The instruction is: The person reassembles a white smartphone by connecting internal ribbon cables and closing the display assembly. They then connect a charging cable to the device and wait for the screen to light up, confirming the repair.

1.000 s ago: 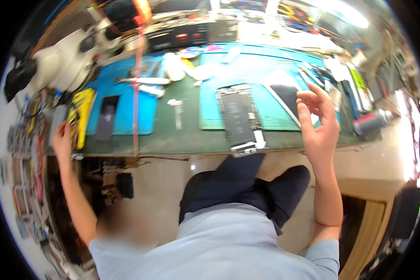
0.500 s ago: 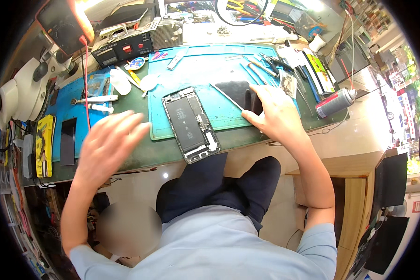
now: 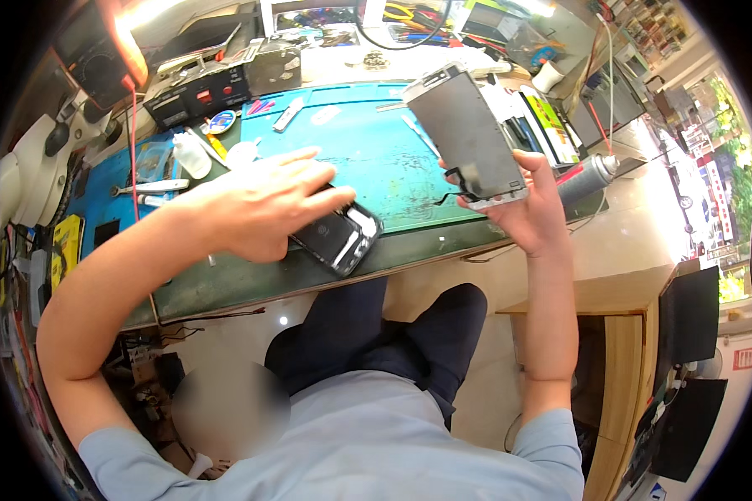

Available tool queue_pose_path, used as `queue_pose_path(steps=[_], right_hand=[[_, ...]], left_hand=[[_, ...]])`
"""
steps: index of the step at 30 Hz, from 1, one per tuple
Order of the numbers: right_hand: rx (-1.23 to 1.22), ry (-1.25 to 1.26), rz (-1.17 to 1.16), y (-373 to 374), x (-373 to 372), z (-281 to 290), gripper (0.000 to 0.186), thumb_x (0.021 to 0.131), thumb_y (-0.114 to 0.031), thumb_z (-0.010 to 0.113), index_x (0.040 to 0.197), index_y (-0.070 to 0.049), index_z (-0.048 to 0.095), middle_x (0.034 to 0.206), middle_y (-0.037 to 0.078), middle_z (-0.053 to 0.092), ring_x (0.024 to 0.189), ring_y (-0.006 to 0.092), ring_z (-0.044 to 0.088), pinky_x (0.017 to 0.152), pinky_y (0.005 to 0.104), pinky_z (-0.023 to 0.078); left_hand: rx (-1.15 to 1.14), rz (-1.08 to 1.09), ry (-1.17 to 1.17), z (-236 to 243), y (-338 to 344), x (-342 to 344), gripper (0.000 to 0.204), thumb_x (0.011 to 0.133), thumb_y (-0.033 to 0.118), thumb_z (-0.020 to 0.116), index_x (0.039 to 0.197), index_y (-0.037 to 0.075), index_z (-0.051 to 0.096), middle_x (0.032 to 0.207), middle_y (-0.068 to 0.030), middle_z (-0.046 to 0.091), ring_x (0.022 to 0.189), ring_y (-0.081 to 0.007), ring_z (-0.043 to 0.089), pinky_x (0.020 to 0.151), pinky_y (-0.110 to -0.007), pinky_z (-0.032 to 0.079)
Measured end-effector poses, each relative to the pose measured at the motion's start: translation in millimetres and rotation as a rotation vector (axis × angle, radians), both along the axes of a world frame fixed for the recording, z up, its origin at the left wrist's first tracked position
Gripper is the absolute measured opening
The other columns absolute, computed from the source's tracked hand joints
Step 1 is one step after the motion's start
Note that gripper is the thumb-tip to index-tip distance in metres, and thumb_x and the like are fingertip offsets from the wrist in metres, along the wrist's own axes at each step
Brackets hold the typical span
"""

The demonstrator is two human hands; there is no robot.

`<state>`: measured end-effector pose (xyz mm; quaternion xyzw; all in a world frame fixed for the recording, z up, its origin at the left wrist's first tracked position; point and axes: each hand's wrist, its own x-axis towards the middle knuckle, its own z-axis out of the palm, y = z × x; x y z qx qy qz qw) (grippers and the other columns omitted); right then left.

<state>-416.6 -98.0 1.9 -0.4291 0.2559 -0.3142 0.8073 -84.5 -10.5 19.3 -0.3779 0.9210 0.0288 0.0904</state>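
A phone screen panel (image 3: 470, 129) is tilted up over the right part of the mat, its grey metal back and a dark ribbon cable showing. My right hand (image 3: 536, 209) grips the panel at its lower end, thumb on one edge and fingers behind. At the mat's front edge lies the opened phone body (image 3: 340, 244), black battery and inner parts exposed. Over its upper part reaches my left hand (image 3: 263, 204), fingers stretched out and apart, hiding much of the body. Whether those fingers touch the phone body is unclear.
The blue mat (image 3: 376, 179) covers the bench's middle. Behind the panel lie hand tools, and a spray can (image 3: 589, 179) rests at the right edge. A white bottle (image 3: 192, 156), a black power unit (image 3: 196, 96) and a microscope (image 3: 38, 159) stand left. A thin red cable (image 3: 134, 150) hangs at left.
My right hand has lifted the screen panel off the mat and turned its back into view. My left hand has moved right, over the phone body, which now sits at a steeper slant.
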Motion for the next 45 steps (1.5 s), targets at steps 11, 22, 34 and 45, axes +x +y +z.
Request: queue_pose_path(steps=[11,22,34,45], right_hand=[[-0.148,0.093,-0.106,-17.7,34.9,-12.4,0.038,0.100,-0.011,0.064,0.133,0.003,0.054,0.118,0.012,0.068,0.100,0.0208,0.071,0.077,0.0357,0.063],[-0.326,0.154,0.045,-44.9,101.6,-16.8,0.041,0.095,-0.015,0.074,0.129,0.001,0.059,0.115,0.006,0.069,0.100,0.0117,0.066,0.088,0.0302,0.054],[-0.731,0.247,-0.156,-25.0,118.9,-33.2,0.071,0.088,0.000,0.078,0.146,-0.003,0.037,0.120,0.012,0.064,0.110,0.0161,0.065,0.095,0.0297,0.054],[-0.651,0.182,-0.144,-25.6,92.0,-32.8,0.072,0.084,0.002,0.078,0.145,-0.003,0.041,0.118,0.008,0.062,0.109,0.0142,0.062,0.095,0.0301,0.053]], left_hand=[[-0.087,0.290,0.598,-41.5,-1.6,-25.5,0.088,0.076,0.029,0.082,0.149,0.004,0.040,0.129,-0.0208,0.057,0.121,-0.0378,0.055,0.107,-0.044,0.043],[0.814,0.909,1.941,-48.6,-26.3,-33.5,0.037,0.100,0.023,0.067,0.129,0.001,0.059,0.111,-0.0093,0.067,0.102,-0.0203,0.068,0.081,-0.033,0.058],[0.644,0.871,1.892,-57.6,-21.8,-23.8,0.035,0.094,0.018,0.075,0.120,-0.002,0.063,0.107,-0.0099,0.070,0.098,-0.0182,0.070,0.088,-0.031,0.059],[0.630,0.881,1.701,-54.9,-12.9,-39.7,0.025,0.097,0.012,0.070,0.118,-0.001,0.067,0.105,-0.0100,0.072,0.090,-0.0160,0.070,0.082,-0.030,0.057]])
